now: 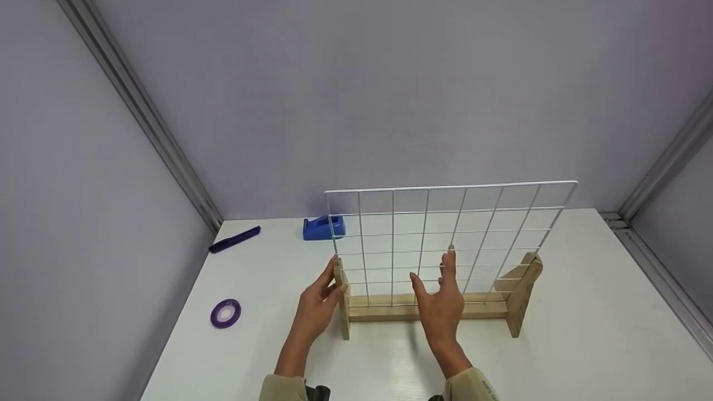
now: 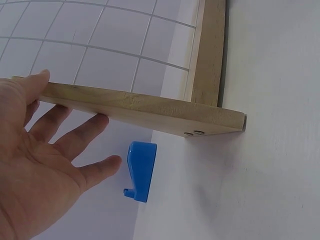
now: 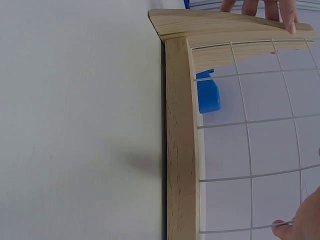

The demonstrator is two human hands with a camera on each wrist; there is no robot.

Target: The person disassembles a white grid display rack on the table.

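A wooden stand [image 1: 384, 315] with two side panels holds a white wire grid [image 1: 451, 186], which stands upright and leans back. My left hand [image 1: 315, 312] pinches the left side panel [image 2: 140, 110] near its top. Its thumb lies on the panel's edge and some fingers rest on the outer face, while the little finger sticks out free. In front of the grid's middle is my right hand [image 1: 442, 314], fingers straight and thumb spread. The right wrist view shows its thumb [image 3: 284, 230] right at a grid wire; most of that hand is outside this view.
A blue tape dispenser [image 1: 318, 229] sits behind the grid's left end, near the back wall. On the white table's left side lie a dark blue utility knife [image 1: 234, 239] and a purple tape roll [image 1: 236, 313]. Walls enclose the table at the back and both sides.
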